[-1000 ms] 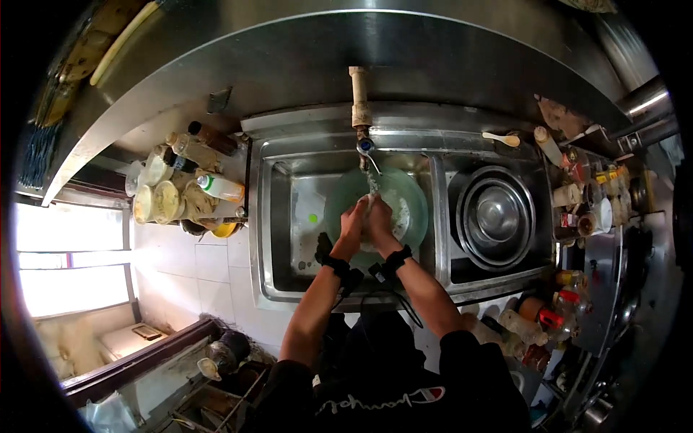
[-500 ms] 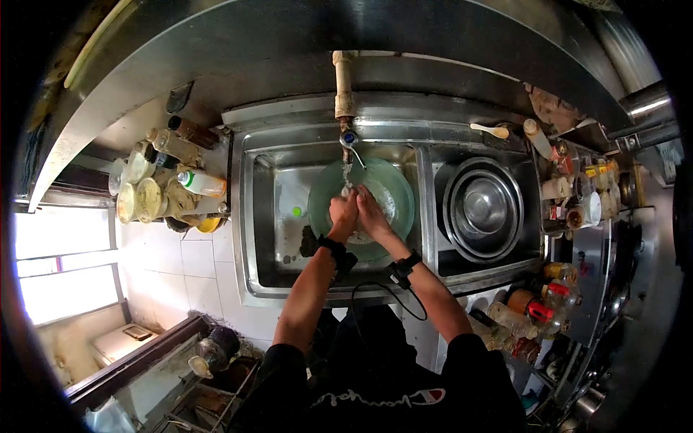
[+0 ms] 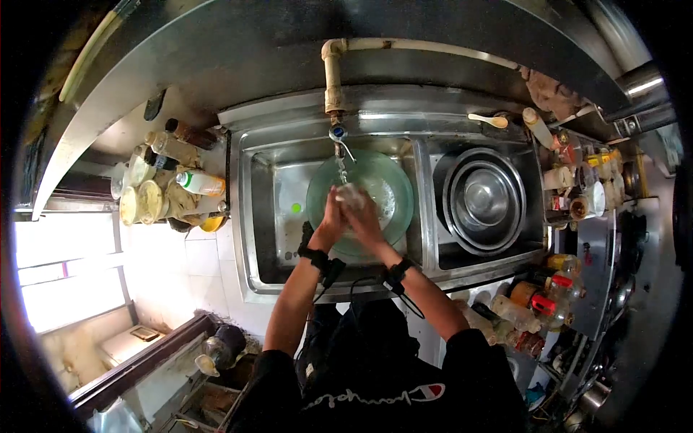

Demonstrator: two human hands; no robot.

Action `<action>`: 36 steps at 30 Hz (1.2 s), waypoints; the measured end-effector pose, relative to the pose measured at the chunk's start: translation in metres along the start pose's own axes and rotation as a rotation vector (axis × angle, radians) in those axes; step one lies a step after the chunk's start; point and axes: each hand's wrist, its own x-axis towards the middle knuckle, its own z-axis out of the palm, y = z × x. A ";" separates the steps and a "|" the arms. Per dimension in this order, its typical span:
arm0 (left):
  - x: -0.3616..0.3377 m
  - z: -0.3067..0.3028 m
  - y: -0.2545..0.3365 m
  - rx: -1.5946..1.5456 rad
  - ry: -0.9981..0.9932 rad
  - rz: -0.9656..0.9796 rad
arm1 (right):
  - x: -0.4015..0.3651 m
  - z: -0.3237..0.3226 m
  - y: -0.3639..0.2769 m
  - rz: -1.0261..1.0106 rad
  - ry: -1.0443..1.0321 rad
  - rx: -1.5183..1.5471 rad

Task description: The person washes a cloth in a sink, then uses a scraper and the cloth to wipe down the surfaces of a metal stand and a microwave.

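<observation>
Water runs from the tap (image 3: 338, 133) onto a small pale item (image 3: 349, 195) between my hands; I cannot make out what it is. My left hand (image 3: 332, 219) is at its left side, with the fingers closed together. From the right, my right hand (image 3: 366, 221) is wrapped against the same item. Both hands are over the green translucent basin (image 3: 399, 202), which holds water with some foam and stands in the left sink bowl (image 3: 285, 173).
Nested metal bowls (image 3: 514, 209) fill the right sink bowl. A pale spoon (image 3: 488, 120) lies on the back ledge. Jars and bottles (image 3: 200, 182) crowd the left shelf, and more bottles (image 3: 514, 314) stand at right. A green round thing (image 3: 296, 207) lies left of the basin.
The hands have come together higher up near the water stream, and a pale item now shows between them. The camera view has shifted slightly.
</observation>
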 end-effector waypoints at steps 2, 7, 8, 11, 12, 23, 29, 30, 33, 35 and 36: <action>-0.007 -0.005 0.005 -0.077 -0.158 -0.075 | 0.011 -0.016 0.006 0.358 -0.199 0.296; -0.045 0.010 0.047 -0.003 0.207 -0.157 | 0.016 -0.002 0.084 0.090 -0.016 0.351; -0.048 -0.002 0.030 0.131 0.372 -0.144 | 0.015 -0.011 0.075 0.229 -0.030 0.231; -0.060 -0.048 -0.026 0.888 0.312 -0.090 | 0.008 -0.034 0.054 0.451 0.010 0.192; -0.063 -0.065 -0.047 1.277 0.153 0.031 | 0.006 -0.038 0.054 0.491 0.040 0.235; -0.074 -0.015 0.045 0.095 0.622 0.035 | -0.003 -0.076 0.102 0.575 0.212 0.376; -0.067 0.015 0.110 0.808 0.832 0.307 | -0.036 -0.101 0.027 0.589 0.040 0.252; -0.072 0.019 0.116 0.929 0.802 0.353 | -0.041 -0.101 0.026 0.596 0.029 0.187; -0.096 0.040 0.143 1.214 0.769 0.438 | -0.054 -0.089 0.045 0.531 0.067 0.292; -0.111 0.038 0.147 1.291 0.724 0.515 | -0.060 -0.083 0.057 0.555 0.063 0.387; -0.117 0.038 0.149 1.327 0.697 0.553 | -0.063 -0.081 0.063 0.562 0.051 0.384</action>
